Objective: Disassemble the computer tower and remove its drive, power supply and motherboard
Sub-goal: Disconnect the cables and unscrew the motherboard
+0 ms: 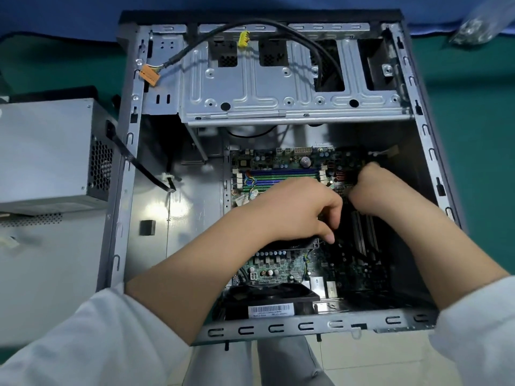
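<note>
Clearly the computer tower (133, 151) lies open side up on the green surface (485, 129), so everything inside is reachable. At nine o'clock, the power supply (47, 154) already sits outside. At centre, the motherboard (281, 168) remains seated; left hand (301, 210) and right hand (370, 188), fingers curled, probably work it loose, though what they pinch is hidden.

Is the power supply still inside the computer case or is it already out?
Out. The power supply, a grey metal box with a vent grille, sits outside the case, beside its left wall.
</note>
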The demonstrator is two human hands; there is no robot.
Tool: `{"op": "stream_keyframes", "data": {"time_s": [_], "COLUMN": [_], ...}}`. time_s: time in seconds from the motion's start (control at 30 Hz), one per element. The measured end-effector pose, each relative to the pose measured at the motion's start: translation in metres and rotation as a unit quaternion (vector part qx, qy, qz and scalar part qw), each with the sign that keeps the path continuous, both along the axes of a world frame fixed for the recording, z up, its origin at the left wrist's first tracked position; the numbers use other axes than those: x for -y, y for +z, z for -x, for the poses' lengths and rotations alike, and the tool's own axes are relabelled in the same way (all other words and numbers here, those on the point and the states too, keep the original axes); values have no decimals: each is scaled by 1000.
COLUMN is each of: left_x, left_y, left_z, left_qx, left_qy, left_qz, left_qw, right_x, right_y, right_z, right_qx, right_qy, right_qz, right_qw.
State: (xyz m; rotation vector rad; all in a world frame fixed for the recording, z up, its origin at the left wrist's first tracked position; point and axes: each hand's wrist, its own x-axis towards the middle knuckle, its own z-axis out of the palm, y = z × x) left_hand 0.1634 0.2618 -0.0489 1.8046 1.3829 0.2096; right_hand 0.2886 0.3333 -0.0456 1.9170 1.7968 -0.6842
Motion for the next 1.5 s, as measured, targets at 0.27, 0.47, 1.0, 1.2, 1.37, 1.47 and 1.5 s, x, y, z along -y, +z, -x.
{"op": "stream_keyframes", "data": {"time_s": [0.27,0.47,1.0,1.2,1.37,1.47,1.5], "left_x": [-3,-5,-4,-6,-6,-7,-7], "left_y": [-8,-11,-12,-12,-12,-12,-12], "left_z": [12,17,22,23,22,23,23], "left_qx": [-21,-57,-94,-99,-88,-92,-93], "left_qy": [0,-25,-33,-31,-25,-28,-28], "left_qz": [26,48,76,79,83,84,84], "left_qw": [999,997,992,992,992,992,992], "right_x": [0,0,-16,-7,-21,-9,-7], "right_y": [-6,0,3,-6,3,-1,-4], "right_z": [6,12,25,39,20,29,32], "right_qx": [49,145,268,266,222,239,237], "right_qy": [4,148,319,288,289,286,282], "right_qz": [-14,6,10,22,-8,-11,-8], "right_qw": [999,978,909,920,931,928,930]}}
